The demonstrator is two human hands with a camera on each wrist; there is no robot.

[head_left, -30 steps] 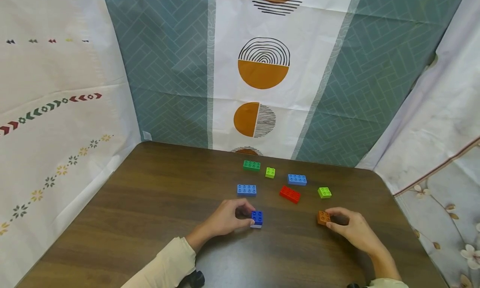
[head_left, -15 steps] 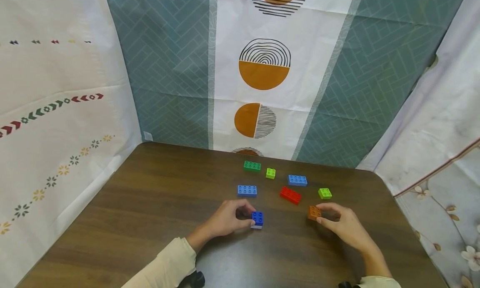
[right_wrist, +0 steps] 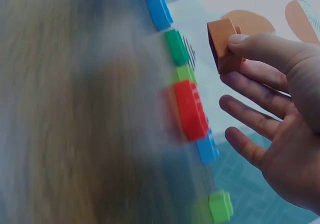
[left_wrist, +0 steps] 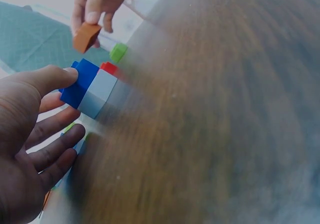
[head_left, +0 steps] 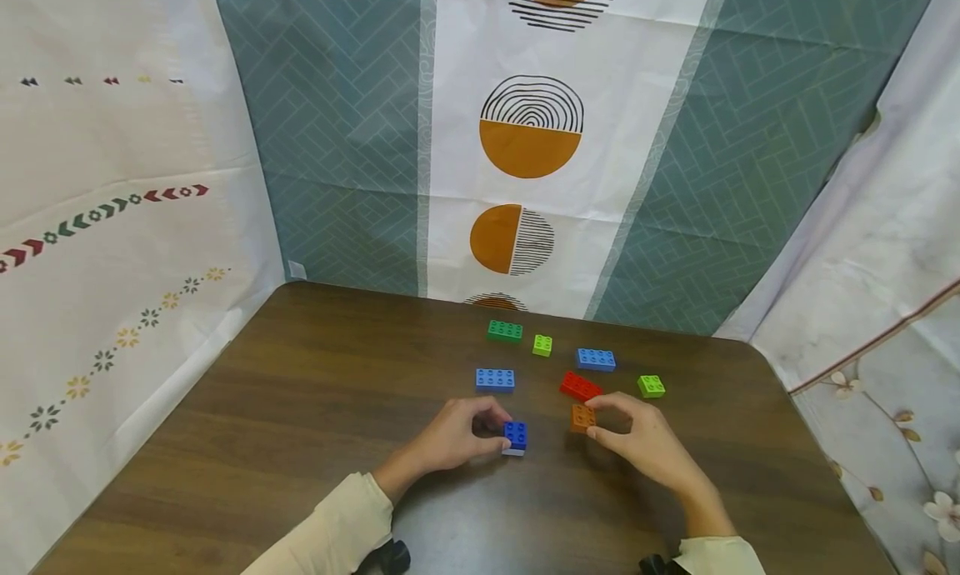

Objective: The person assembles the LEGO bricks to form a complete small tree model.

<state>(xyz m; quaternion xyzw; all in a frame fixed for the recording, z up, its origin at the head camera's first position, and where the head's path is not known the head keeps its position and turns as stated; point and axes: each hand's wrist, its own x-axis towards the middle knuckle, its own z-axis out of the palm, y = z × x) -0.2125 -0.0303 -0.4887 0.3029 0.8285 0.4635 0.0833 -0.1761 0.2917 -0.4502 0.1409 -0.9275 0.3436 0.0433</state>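
Orange brick (head_left: 582, 419), studs up; blue-white stack (head_left: 515, 437) upright.

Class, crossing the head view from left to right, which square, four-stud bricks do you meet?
Dark blue square plastic brick, pinched by the left hand → lime square plastic brick → orange square plastic brick, pinched by the right hand → second lime square brick.

Dark blue brick (head_left: 514, 434), whitish brick (left_wrist: 99, 95), orange brick (head_left: 582, 418), red brick (head_left: 580, 385), green brick (head_left: 506, 331), two lime bricks (head_left: 651, 387), two lighter blue bricks (head_left: 495, 381). Table (head_left: 337, 375) is brown wood-grain. Far cloth (head_left: 345, 142) teal herringbone, white centre (head_left: 453, 142), ochre-and-black circles (head_left: 531, 148).
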